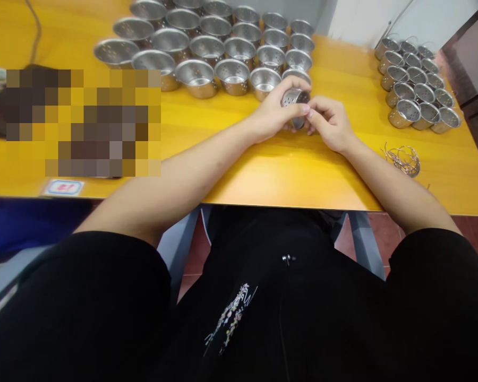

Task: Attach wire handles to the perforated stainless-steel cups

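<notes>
My left hand is wrapped round a small perforated metal cup, which is tilted above the table. My right hand is closed in a pinch at the cup's right side, its fingertips close to my left thumb. Whatever lies between those right fingertips is too small or hidden to make out. Just beyond my hands stand rows of similar perforated metal cups, upright with their mouths up. A tangle of thin curved metal wires lies beside my right forearm.
At the far right stands a second group of perforated cups, with thin wire handles on some. The yellow table has its front edge near my body. A small label card lies at the front left, below a pixelated area. A wall rises behind.
</notes>
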The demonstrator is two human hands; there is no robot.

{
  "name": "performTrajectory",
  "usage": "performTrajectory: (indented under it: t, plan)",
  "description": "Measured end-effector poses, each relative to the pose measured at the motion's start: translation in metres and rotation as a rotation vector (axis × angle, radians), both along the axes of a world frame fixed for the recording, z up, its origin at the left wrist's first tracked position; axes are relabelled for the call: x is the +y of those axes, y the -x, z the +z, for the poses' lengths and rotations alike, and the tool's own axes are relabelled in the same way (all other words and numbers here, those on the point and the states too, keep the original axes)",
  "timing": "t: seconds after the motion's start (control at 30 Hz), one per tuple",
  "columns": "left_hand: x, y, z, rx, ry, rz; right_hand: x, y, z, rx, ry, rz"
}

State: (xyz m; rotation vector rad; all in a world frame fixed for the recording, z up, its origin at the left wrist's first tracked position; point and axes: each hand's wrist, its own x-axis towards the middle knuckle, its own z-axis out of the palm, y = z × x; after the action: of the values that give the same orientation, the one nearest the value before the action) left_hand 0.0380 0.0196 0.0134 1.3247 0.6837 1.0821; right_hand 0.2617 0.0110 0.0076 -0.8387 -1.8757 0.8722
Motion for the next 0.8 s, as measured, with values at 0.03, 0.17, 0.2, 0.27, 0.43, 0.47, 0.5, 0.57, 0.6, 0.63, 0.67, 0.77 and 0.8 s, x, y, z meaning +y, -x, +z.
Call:
performTrajectory:
  t: [0.03, 0.17, 0.2, 0.27, 0.43, 0.47, 0.5, 0.57, 0.6, 0.63, 0.67, 0.77, 0.8]
  plan:
    - [-0.0002, 0.0, 0.0001, 0.003, 0.007, 0.001, 0.001, -0.0002, -0.0007, 0.002, -0.001, 0.009]
    - [0.0006, -0.0002, -0.0017, -0.02, -0.007, -0.014, 0.0036, -0.0011, -0.0017, 0.005, 0.001, 0.017]
    - [0.001, -0.0003, -0.0023, -0.022, -0.01, -0.014, 0.0035, -0.0011, -0.001, -0.001, 0.006, 0.013]
    - [0.0016, -0.0007, -0.0032, -0.014, -0.003, -0.003, 0.0025, -0.001, 0.0012, -0.015, 0.012, 0.007]
    - [0.0021, -0.0011, -0.0028, -0.006, 0.023, -0.016, -0.0003, 0.0012, 0.0067, -0.005, -0.005, 0.051]
    - [0.0019, -0.001, -0.0023, -0.011, 0.024, -0.026, -0.0006, 0.0016, 0.0072, -0.004, -0.003, 0.052]
    - [0.0014, -0.0008, -0.0018, -0.016, 0.027, -0.031, -0.0008, 0.0019, 0.0075, -0.004, 0.002, 0.05]
    - [0.0006, -0.0006, -0.0011, -0.014, 0.039, -0.031, -0.0006, 0.0021, 0.0075, -0.01, 0.012, 0.045]
    - [0.0003, -0.0005, -0.001, -0.012, 0.043, -0.027, -0.0001, 0.002, 0.007, -0.013, 0.017, 0.042]
    - [0.0002, -0.0004, -0.0012, -0.014, 0.043, -0.025, 0.0007, 0.0017, 0.0063, -0.015, 0.022, 0.039]
    - [0.0003, -0.0003, -0.0016, -0.018, 0.04, -0.024, 0.0018, 0.0013, 0.0053, -0.015, 0.027, 0.034]
    - [0.0009, 0.0001, -0.0031, -0.028, 0.029, -0.038, 0.0062, -0.0002, 0.0001, 0.004, 0.026, 0.029]
    - [0.0009, 0.0003, -0.0032, -0.03, 0.026, -0.041, 0.0078, -0.0006, -0.002, 0.011, 0.022, 0.031]
